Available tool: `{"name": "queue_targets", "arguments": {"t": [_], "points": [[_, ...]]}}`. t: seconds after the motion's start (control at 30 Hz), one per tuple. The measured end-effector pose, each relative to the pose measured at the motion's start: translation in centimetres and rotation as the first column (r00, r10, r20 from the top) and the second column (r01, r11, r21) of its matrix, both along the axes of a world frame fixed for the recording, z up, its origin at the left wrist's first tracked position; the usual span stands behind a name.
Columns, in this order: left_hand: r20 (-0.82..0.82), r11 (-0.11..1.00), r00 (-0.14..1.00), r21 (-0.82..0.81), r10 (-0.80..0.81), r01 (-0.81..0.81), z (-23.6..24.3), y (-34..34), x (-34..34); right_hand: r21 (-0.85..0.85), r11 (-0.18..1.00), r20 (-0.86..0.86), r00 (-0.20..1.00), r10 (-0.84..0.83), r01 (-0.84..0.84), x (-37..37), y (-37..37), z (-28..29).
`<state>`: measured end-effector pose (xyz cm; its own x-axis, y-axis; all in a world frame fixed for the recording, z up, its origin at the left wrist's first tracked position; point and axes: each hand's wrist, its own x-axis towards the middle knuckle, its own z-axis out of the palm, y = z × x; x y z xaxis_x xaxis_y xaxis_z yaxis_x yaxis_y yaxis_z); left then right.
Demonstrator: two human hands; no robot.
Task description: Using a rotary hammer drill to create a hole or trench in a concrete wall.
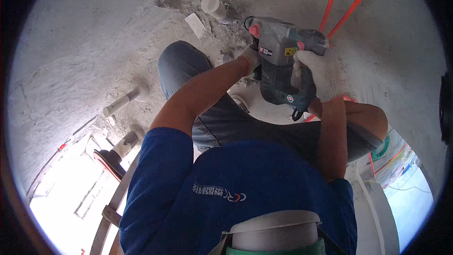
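You have the dark green rotary hammer (281,59) at one o'clock from mid-view, nose toward ten o'clock, and your gloved right hand (315,68) wraps its rear, fingers curled in around it. Your gloved left hand (252,60) closes about the black side handle (257,72), though its separate fingers cannot be told; a white pipe stub (213,6) stands at twelve, orange tubes (355,4) run at one-thirty.
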<state>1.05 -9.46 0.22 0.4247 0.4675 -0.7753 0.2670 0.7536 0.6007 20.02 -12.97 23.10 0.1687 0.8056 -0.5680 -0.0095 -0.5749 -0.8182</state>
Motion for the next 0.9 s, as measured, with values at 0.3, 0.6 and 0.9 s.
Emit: {"name": "queue_targets", "arguments": {"t": [0.3, 0.6, 0.9], "points": [[-0.036, 0.998, 0.997, 0.008, -0.066, 0.066, -0.3, 0.5, 0.9, 0.023, 0.998, 0.139, 0.989, 0.059, -0.063, -3.8, -2.0, -1.4], [-0.207, 0.99, 0.969, 0.011, -0.133, 0.138, -2.4, 1.3, -0.9, 0.011, 1.0, 0.045, 0.999, 0.024, -0.025, -4.2, -2.2, -2.9], [-0.3, 0.984, 0.941, 0.041, -0.156, 0.176, -2.2, 1.5, -2.0, -0.11, 0.993, -0.219, 0.974, -0.058, 0.034, -3.9, -4.4, -6.4]]}}
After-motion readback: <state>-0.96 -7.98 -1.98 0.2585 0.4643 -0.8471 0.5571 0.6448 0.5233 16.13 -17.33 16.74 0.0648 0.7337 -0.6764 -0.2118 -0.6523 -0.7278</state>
